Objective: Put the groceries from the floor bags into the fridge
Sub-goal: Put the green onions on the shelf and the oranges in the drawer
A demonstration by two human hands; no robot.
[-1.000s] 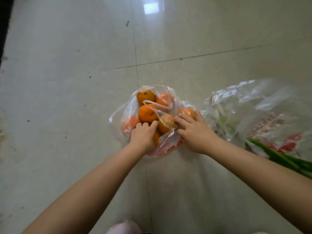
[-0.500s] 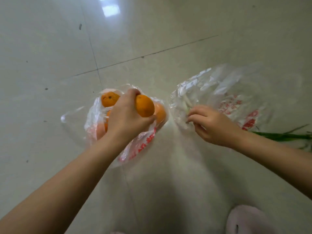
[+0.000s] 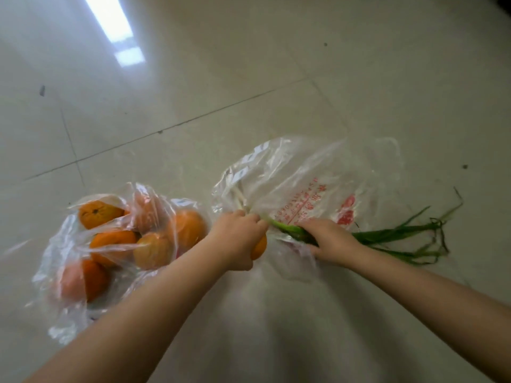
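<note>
Beside the orange bag (image 3: pixel 110 244), left hand (image 3: pixel 237 239) holds an orange (image 3: pixel 260 248), right hand (image 3: pixel 329 240) grips green onions (image 3: pixel 387 236); fridge next.

7 oranges (image 3: pixel 96 217), 2 bags (image 3: pixel 304 172), 1 scallion bunch (image 3: pixel 392 236)

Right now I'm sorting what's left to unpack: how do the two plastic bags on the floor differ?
The left bag bulges with round oranges; the right bag lies flatter, holding long green onions that stick out its side. Neither hand touches the left bag; the right hand grips the right bag. Both are clear plastic.
</note>
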